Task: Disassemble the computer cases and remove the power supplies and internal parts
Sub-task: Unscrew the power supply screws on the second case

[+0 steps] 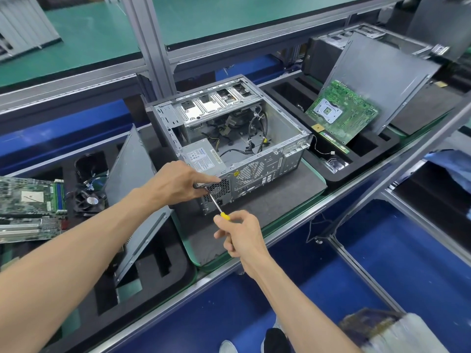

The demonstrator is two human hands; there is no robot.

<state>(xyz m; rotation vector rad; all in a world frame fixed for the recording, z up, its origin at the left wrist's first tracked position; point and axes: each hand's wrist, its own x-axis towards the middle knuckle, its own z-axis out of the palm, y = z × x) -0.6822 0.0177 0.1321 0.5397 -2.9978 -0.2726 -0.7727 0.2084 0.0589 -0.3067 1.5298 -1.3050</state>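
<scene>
An open grey computer case (265,159) lies on its side on a dark foam mat (254,207), loose cables showing inside. The grey power supply (204,157) sits in its near left corner. My left hand (178,183) rests at the case's rear panel by the power supply grille, forefinger stretched along the top edge, the other fingers curled near the screwdriver's tip. My right hand (242,235) grips the yellow handle of a screwdriver (216,203); its shaft slants up-left to the rear panel.
A black foam tray (331,171) on the right holds a green motherboard (341,113) and a leaning side panel (382,80). On the left stand another side panel (135,200), a fan (89,200) and circuit boards (28,197). Aluminium rails run along the bench front.
</scene>
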